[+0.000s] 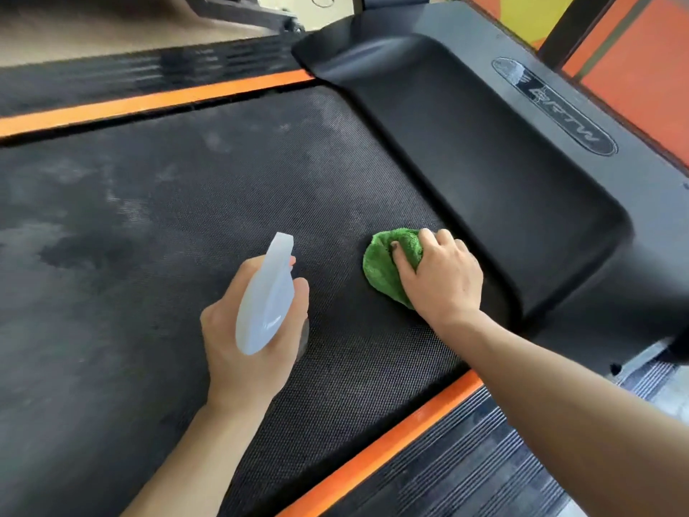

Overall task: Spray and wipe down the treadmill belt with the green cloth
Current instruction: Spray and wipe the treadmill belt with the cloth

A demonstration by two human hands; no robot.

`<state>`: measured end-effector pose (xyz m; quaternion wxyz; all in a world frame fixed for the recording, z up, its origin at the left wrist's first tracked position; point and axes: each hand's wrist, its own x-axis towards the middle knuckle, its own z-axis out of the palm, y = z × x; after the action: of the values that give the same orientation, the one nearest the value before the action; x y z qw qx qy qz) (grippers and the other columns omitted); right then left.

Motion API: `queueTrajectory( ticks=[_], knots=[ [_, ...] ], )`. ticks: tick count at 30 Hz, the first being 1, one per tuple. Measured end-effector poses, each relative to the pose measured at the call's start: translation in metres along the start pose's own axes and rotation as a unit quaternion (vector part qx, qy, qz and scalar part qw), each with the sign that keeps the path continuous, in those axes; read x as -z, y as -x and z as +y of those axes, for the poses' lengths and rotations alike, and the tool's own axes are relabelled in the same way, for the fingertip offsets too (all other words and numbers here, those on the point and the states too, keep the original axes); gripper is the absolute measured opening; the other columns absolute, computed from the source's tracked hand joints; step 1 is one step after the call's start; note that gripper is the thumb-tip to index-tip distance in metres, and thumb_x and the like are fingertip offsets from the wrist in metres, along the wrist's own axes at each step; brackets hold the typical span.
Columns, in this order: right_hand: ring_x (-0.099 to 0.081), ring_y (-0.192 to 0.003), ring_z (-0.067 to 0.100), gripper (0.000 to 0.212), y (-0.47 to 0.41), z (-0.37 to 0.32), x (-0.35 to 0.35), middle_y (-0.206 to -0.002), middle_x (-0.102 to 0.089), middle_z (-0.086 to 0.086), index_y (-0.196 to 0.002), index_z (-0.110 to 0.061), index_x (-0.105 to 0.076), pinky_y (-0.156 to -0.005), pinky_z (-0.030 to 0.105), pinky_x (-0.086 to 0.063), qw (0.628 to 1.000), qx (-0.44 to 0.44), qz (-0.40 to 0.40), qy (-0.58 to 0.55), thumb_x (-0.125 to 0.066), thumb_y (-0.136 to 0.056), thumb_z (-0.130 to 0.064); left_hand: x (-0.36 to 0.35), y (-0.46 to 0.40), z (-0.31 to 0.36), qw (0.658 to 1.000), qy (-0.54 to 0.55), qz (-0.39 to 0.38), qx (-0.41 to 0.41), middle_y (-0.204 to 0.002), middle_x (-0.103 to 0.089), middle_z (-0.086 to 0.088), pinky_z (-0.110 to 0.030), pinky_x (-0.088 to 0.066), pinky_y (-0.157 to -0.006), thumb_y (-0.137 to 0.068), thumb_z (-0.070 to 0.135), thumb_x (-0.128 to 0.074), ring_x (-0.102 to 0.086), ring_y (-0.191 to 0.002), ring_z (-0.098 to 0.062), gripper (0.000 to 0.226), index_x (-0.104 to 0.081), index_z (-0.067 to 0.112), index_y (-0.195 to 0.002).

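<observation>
The black textured treadmill belt (186, 218) fills most of the view, with pale dusty smears and a darker damp patch at the left. My right hand (441, 276) grips a bunched green cloth (384, 268) and presses it on the belt close to the motor cover. My left hand (253, 330) holds a white spray bottle (266, 296) above the belt, nozzle pointing away from me; the bottle's body is hidden under my hand.
The black motor cover (484, 162) with an oval logo rises right of the cloth. Orange strips (149, 100) and ribbed black side rails (466, 460) border the belt on the far and near sides. Orange wall panels stand at the top right.
</observation>
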<state>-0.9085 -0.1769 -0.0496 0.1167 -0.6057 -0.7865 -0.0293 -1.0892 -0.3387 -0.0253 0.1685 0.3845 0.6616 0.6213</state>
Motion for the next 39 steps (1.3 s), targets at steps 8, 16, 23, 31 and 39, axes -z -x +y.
queueTrajectory(
  ticks=[8, 16, 23, 31, 39],
  knots=[
    [-0.056, -0.073, 0.024, 0.039, 0.079, -0.011, 0.019, -0.082, -0.055, -0.002, -0.082, -0.021, -0.057, -0.066, 0.038, -0.05, 0.951, 0.288, -0.056, -0.092, -0.05, -0.093, -0.059, -0.008, 0.0, 0.011, 0.997, -0.021, 0.026, 0.07, -0.074, -0.066, 0.006, -0.021, -0.052, -0.072, -0.092, 0.013, -0.074, -0.063, -0.069, -0.018, 0.02, -0.07, 0.029, -0.103],
    [-0.063, -0.09, 0.037, 0.043, -0.003, 0.027, 0.011, -0.098, -0.064, 0.01, -0.098, -0.016, -0.064, -0.076, 0.043, -0.051, 0.995, 0.094, -0.015, -0.009, -0.049, -0.095, -0.057, -0.01, -0.003, 0.03, 0.994, -0.002, 0.03, 0.108, -0.079, -0.068, -0.016, -0.027, -0.056, -0.076, -0.094, 0.014, -0.073, -0.07, -0.082, -0.029, 0.007, -0.069, 0.019, -0.096],
    [-0.064, -0.071, 0.025, 0.043, 0.087, -0.001, 0.026, -0.078, -0.061, -0.002, -0.082, -0.023, -0.063, -0.062, 0.034, -0.052, 0.943, 0.321, -0.057, -0.061, -0.044, -0.089, -0.061, 0.001, 0.02, 0.056, 0.974, 0.023, 0.057, 0.218, -0.064, -0.065, 0.0, -0.023, -0.053, -0.07, -0.092, 0.023, -0.073, -0.074, -0.074, -0.007, 0.015, -0.071, 0.009, -0.09],
    [-0.062, -0.086, 0.028, 0.041, 0.094, 0.036, 0.04, -0.089, -0.066, 0.0, -0.086, -0.023, -0.063, -0.076, 0.04, -0.046, 0.988, 0.137, -0.066, -0.009, -0.044, -0.094, -0.059, 0.004, 0.033, 0.112, 0.967, 0.014, 0.057, 0.25, -0.083, -0.078, 0.002, -0.026, -0.047, -0.071, -0.092, 0.039, -0.071, -0.068, -0.068, 0.004, 0.006, -0.07, 0.033, -0.089],
    [-0.06, -0.081, 0.023, 0.039, 0.109, 0.022, 0.045, -0.08, -0.064, -0.006, -0.08, -0.026, -0.064, -0.076, 0.039, -0.044, 0.979, 0.188, -0.06, -0.046, -0.046, -0.093, -0.058, 0.0, 0.058, 0.126, 0.941, -0.033, 0.0, 0.337, -0.077, -0.081, 0.007, -0.039, -0.058, -0.09, -0.089, 0.051, -0.071, -0.076, -0.087, -0.014, 0.023, -0.072, 0.033, -0.103]
  ],
)
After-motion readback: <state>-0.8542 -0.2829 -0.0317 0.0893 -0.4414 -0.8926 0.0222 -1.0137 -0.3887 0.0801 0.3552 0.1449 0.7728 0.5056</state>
